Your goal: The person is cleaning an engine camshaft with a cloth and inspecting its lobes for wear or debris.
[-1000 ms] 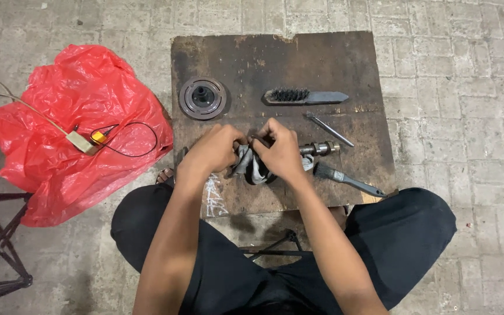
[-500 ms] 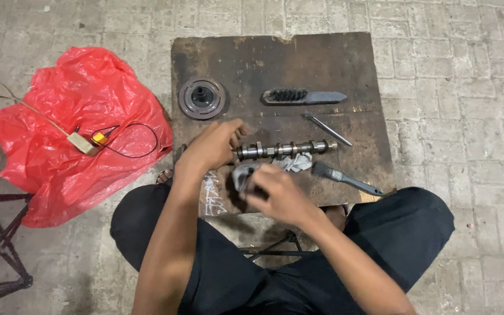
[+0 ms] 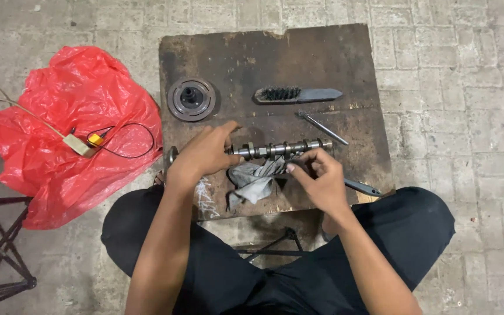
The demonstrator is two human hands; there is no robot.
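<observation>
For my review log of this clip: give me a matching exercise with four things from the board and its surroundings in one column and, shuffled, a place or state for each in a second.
Things:
1. camshaft
2. wire brush
3. grey rag
4. red plastic bag

Places or states:
A. on the paved floor beside the wooden board
B. gripped at one end by the left hand
C. lying alone near the board's far edge
D. crumpled under the shaft, by the right hand

Pairs: 1-B, 2-C, 3-D, 4-A

Soft, dim, even light falls from above me, throwing only faint shadows. The red plastic bag [image 3: 71, 134] glares slightly. My fingers [image 3: 316, 169] look a little blurred; the corners darken.
</observation>
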